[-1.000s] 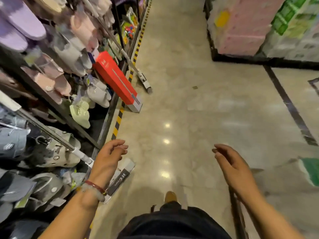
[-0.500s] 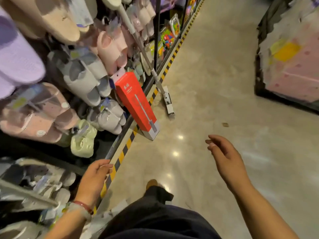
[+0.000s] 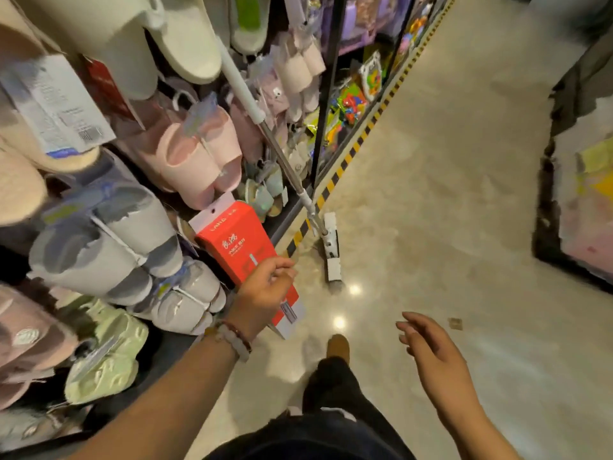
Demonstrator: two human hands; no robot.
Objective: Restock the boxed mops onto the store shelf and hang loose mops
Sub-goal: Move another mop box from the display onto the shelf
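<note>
A slipper-hung shelf (image 3: 109,227) lines the aisle's left, a loose mop (image 3: 282,161) leans on it with its white head on the floor, a red-and-white mop box (image 3: 238,247) stands slanted at its base, the left hand (image 3: 265,290) before the box with loosely curled fingers, whether touching is unclear, and the right hand (image 3: 428,350) relaxed, holding nothing.

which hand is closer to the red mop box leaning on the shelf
Left. The left hand is right in front of the red mop box, overlapping its lower half; contact is unclear. The right hand hangs open over the floor, well off to the box's right.
</note>
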